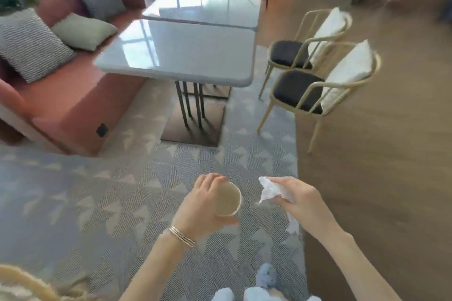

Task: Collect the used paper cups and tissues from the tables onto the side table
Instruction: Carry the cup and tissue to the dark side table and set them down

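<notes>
Your left hand (200, 203) grips a paper cup (227, 199) and your right hand (303, 199) clutches a crumpled tissue (271, 190), both over the patterned carpet (97, 190), white worktop (178, 56) ahead, orange sofa (61, 100) tight along its left edge, two gold chairs (300, 90) right, wood floor (379, 178) open beyond them.

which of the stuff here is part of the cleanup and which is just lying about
Part of the job: paper cup, gripped by the left hand; crumpled tissue, held in the right hand; white tables.
Just there: orange sofa, cushions, gold-framed chairs, patterned carpet.
</notes>
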Action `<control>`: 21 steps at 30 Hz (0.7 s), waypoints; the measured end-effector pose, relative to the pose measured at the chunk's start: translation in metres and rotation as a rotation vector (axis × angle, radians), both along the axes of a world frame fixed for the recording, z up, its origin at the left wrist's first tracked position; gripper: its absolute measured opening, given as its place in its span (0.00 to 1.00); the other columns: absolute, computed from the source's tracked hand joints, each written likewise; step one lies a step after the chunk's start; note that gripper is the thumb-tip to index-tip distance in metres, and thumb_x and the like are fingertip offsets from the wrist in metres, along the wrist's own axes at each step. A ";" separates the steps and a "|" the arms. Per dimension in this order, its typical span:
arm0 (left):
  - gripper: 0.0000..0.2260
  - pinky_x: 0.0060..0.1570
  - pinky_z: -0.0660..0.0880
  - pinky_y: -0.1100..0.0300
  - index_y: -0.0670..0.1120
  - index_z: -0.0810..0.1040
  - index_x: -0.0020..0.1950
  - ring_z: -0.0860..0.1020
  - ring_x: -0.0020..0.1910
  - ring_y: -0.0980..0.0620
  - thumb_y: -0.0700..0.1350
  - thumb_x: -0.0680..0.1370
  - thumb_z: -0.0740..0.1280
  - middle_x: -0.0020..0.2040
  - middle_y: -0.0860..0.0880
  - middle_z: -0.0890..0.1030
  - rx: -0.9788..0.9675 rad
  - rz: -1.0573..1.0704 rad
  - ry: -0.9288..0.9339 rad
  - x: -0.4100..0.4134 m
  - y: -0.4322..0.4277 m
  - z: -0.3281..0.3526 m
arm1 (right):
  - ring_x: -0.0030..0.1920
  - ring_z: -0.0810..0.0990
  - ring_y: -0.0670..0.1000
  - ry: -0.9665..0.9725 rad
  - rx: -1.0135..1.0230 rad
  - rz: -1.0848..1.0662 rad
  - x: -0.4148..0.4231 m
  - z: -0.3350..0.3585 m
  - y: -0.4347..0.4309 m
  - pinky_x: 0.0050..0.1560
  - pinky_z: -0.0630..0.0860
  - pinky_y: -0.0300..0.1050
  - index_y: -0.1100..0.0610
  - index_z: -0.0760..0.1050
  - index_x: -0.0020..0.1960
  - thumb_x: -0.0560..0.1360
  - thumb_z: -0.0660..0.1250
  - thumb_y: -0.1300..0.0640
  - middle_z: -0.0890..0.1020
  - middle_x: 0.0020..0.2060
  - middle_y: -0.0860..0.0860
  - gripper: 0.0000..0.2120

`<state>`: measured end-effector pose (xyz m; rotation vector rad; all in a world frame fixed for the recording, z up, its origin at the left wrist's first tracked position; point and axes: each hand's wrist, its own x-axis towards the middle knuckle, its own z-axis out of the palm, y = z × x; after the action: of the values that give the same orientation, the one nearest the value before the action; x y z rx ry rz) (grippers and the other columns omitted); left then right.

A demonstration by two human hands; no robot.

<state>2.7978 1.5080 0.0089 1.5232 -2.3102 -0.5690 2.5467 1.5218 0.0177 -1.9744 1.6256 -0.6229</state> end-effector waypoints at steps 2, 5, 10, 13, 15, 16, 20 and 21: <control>0.41 0.51 0.75 0.52 0.46 0.70 0.65 0.66 0.60 0.50 0.65 0.59 0.74 0.61 0.52 0.72 -0.036 -0.040 -0.002 -0.042 -0.018 -0.004 | 0.50 0.75 0.40 0.005 0.006 -0.041 -0.042 0.001 -0.006 0.50 0.69 0.30 0.48 0.75 0.60 0.71 0.71 0.58 0.78 0.50 0.39 0.18; 0.40 0.44 0.77 0.54 0.46 0.73 0.62 0.69 0.56 0.50 0.69 0.58 0.68 0.57 0.52 0.75 -0.111 -0.126 0.001 -0.108 -0.044 -0.002 | 0.50 0.76 0.41 0.009 -0.010 -0.119 -0.102 0.006 -0.016 0.51 0.68 0.30 0.50 0.76 0.59 0.71 0.71 0.59 0.79 0.50 0.41 0.18; 0.38 0.42 0.77 0.55 0.48 0.74 0.61 0.70 0.54 0.50 0.70 0.59 0.65 0.55 0.53 0.76 -0.163 -0.266 -0.013 -0.206 -0.084 0.006 | 0.49 0.76 0.41 -0.002 -0.091 -0.243 -0.192 0.023 -0.026 0.50 0.72 0.34 0.49 0.76 0.59 0.71 0.71 0.58 0.79 0.50 0.41 0.17; 0.37 0.42 0.78 0.52 0.48 0.73 0.61 0.67 0.55 0.52 0.69 0.60 0.65 0.56 0.54 0.76 -0.144 -0.321 0.007 -0.257 -0.106 0.008 | 0.49 0.76 0.40 -0.003 -0.130 -0.320 -0.235 0.029 -0.027 0.49 0.71 0.32 0.50 0.76 0.58 0.70 0.72 0.60 0.79 0.50 0.41 0.17; 0.35 0.41 0.78 0.52 0.48 0.73 0.62 0.68 0.54 0.51 0.68 0.61 0.66 0.56 0.54 0.76 -0.150 -0.383 0.008 -0.288 -0.119 0.010 | 0.48 0.76 0.40 -0.003 -0.131 -0.381 -0.261 0.029 -0.026 0.48 0.71 0.32 0.51 0.77 0.58 0.70 0.72 0.60 0.80 0.49 0.42 0.17; 0.35 0.40 0.78 0.53 0.47 0.74 0.62 0.69 0.54 0.50 0.66 0.61 0.69 0.56 0.53 0.76 -0.154 -0.419 0.007 -0.303 -0.125 0.011 | 0.48 0.76 0.41 -0.006 -0.133 -0.413 -0.273 0.027 -0.025 0.47 0.71 0.32 0.51 0.77 0.58 0.70 0.72 0.60 0.80 0.49 0.42 0.17; 0.37 0.37 0.78 0.54 0.46 0.75 0.61 0.68 0.54 0.52 0.61 0.57 0.78 0.55 0.52 0.77 -0.165 -0.529 -0.009 -0.357 -0.151 0.006 | 0.48 0.76 0.40 -0.004 -0.105 -0.512 -0.315 0.015 -0.026 0.47 0.70 0.30 0.51 0.77 0.57 0.70 0.73 0.59 0.80 0.48 0.41 0.17; 0.37 0.37 0.79 0.54 0.46 0.74 0.61 0.67 0.54 0.53 0.61 0.57 0.78 0.55 0.52 0.77 -0.160 -0.552 -0.007 -0.370 -0.159 0.002 | 0.48 0.75 0.40 0.000 -0.093 -0.530 -0.325 0.012 -0.029 0.47 0.70 0.29 0.50 0.77 0.58 0.70 0.73 0.59 0.79 0.48 0.41 0.17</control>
<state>2.4277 1.3488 0.0109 0.8081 -2.7082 -0.4869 2.2214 1.4930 0.0299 -1.5944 2.1722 -0.9033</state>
